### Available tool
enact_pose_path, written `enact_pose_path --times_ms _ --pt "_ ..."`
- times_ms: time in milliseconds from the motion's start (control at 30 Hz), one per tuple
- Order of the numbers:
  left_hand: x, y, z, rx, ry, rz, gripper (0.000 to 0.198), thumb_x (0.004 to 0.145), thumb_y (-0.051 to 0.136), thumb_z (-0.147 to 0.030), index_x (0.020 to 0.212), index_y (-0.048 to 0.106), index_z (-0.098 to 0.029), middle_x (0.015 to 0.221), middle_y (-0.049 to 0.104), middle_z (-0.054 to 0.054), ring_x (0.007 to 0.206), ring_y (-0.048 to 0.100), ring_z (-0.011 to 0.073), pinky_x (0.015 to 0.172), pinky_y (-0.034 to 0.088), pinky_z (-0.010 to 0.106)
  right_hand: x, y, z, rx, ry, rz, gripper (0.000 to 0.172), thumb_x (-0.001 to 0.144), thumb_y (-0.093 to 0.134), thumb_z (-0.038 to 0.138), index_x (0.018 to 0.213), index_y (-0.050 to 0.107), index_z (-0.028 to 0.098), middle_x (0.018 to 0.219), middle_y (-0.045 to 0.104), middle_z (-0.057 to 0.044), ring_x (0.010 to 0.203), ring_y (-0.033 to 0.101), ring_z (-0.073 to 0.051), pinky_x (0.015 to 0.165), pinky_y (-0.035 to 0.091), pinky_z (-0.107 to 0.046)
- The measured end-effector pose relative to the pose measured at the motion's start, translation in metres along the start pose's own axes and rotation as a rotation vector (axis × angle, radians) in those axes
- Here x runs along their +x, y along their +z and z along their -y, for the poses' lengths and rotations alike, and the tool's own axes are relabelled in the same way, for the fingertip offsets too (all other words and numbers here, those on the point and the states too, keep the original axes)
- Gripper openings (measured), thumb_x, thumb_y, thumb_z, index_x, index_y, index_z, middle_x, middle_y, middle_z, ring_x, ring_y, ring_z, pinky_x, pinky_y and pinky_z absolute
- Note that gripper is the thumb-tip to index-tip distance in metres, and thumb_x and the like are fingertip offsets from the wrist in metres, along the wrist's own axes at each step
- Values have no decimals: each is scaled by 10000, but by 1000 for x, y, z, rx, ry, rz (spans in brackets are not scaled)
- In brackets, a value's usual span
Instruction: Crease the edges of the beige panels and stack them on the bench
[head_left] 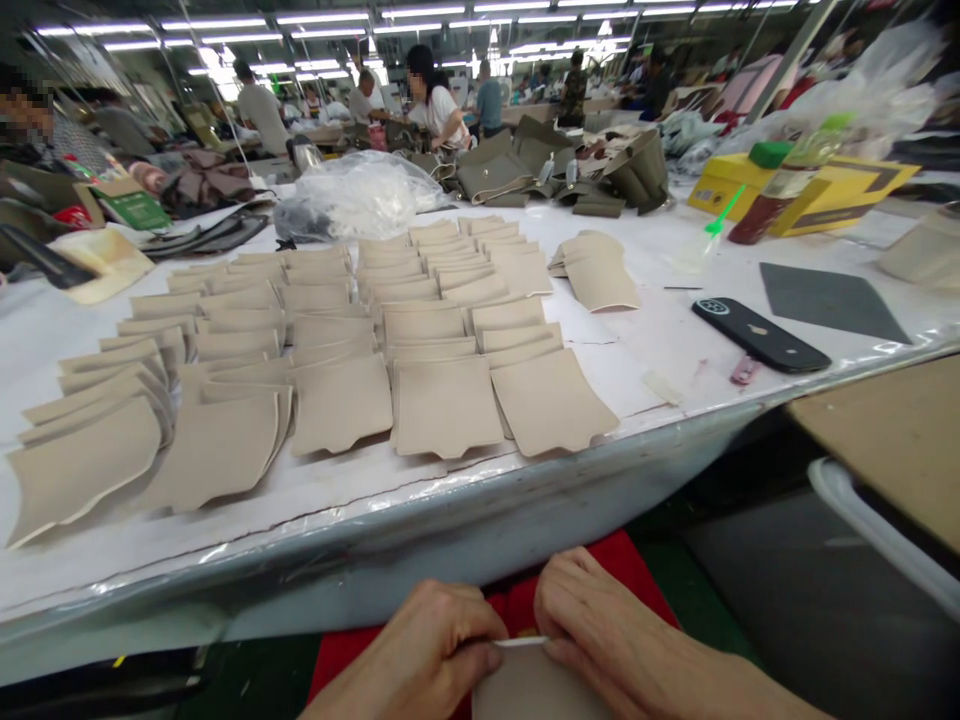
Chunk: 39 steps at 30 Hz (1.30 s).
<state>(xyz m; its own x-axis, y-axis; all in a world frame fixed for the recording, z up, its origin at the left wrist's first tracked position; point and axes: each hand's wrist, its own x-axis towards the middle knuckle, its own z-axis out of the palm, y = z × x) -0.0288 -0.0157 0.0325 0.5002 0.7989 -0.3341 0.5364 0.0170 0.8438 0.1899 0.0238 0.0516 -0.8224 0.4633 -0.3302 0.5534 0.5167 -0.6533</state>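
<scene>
Both my hands are low in the view, below the table's front edge and over a red cloth (622, 570). My left hand (427, 650) and my right hand (600, 620) are closed in pinches on the top edge of one beige leather piece (532, 685), which runs out of the frame at the bottom. On the white table (675, 350) above them, several rows of similar beige leather pieces (446, 405) lie overlapping like shingles. A small separate pile of beige pieces (596, 270) lies to their right.
A black phone (759, 335), a dark grey sheet (829, 300), a yellow box (806, 190) and a bottle (772, 200) lie at the right. A clear plastic bag (360, 195) and olive bags (525, 165) sit behind. Other people work at far tables. A brown board (892, 440) stands at right.
</scene>
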Motion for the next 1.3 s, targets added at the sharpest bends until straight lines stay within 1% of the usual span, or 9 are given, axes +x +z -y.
enact_pose_path --times_ms 133,367,467,533,633,800,1033,1200,1300 --pt "2 3 -1 -15 -28 -34 221 732 560 -55 792 728 -185 755 661 -20 735 599 109 663 359 174 -3 -1 -3 64 -6 -22 121 920 442 64 898 504 165 982 554 -71 954 515 -204 1002 376 -447" --pt "17 14 -6 25 35 -24 160 790 573 -123 739 711 -186 708 636 -10 732 582 132 663 344 207 -8 -2 -5 181 11 -97 144 876 514 62 830 476 193 916 543 -20 917 512 -180 927 411 -376" --pt "20 16 -5 36 82 -12 166 809 566 -135 730 704 -182 702 632 -6 714 577 126 656 342 207 -10 -1 -9 275 39 -138 150 860 540 75 911 491 207 953 549 -4 930 512 -165 881 419 -328" --pt "20 16 -4 38 102 -19 173 831 557 -164 759 713 -183 721 646 3 721 584 129 660 348 209 -9 0 -12 270 17 -139 157 863 570 105 972 518 206 980 562 -8 958 514 -167 903 399 -335" --pt "17 16 -1 52 114 -37 189 853 544 -206 793 721 -183 727 655 15 721 591 135 657 354 213 -6 4 -17 177 -54 -141 49 883 609 181 899 566 198 930 577 -9 953 521 -177 930 357 -364" --pt "12 17 3 118 136 -45 213 869 525 -236 802 720 -179 709 646 29 702 584 139 633 355 221 -7 8 -27 153 -69 -174 160 888 645 251 772 555 187 842 566 18 902 532 -160 895 337 -348" --pt "8 15 12 173 126 -25 205 883 527 -256 834 718 -199 710 648 21 698 584 137 618 361 213 -21 6 -47 236 -56 -224 164 884 666 330 797 653 192 831 593 17 885 542 -163 876 333 -341" --pt "16 15 0 257 27 7 129 821 590 -194 837 718 -198 780 678 28 777 595 163 648 366 221 -19 10 -47 229 -68 -258 163 853 708 329 787 667 186 790 594 24 877 550 -156 889 332 -337" --pt "26 20 -11 305 38 46 128 816 601 -189 859 720 -200 805 689 38 781 599 173 649 355 238 -17 12 -44 203 -76 -246 178 860 697 334 775 656 184 766 584 27 879 549 -160 910 329 -350"
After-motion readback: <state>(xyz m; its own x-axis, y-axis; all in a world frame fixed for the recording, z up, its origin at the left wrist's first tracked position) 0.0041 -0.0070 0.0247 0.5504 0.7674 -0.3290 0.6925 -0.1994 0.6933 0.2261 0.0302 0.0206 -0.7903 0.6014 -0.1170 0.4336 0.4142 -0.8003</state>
